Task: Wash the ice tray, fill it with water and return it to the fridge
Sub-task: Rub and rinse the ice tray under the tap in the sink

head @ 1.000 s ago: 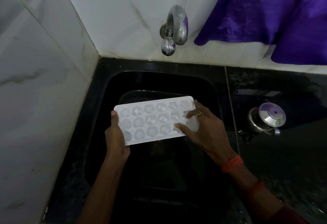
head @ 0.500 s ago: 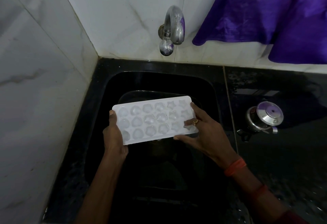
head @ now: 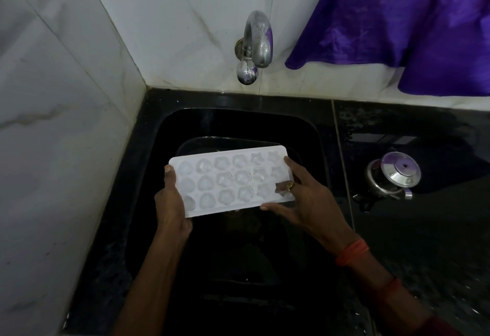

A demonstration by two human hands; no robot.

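The left hand [head: 171, 203] grips one end of the ice tray [head: 228, 182], the right hand [head: 307, 203] pinches the other, over the sink [head: 305, 129] below the tap [head: 258, 41]. Washing seems unfinished; filling and the fridge remain.

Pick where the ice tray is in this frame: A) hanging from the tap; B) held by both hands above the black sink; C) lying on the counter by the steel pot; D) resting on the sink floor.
B: the left hand grips the ice tray at its left end and the right hand holds its right end, with the tray up over the sink.
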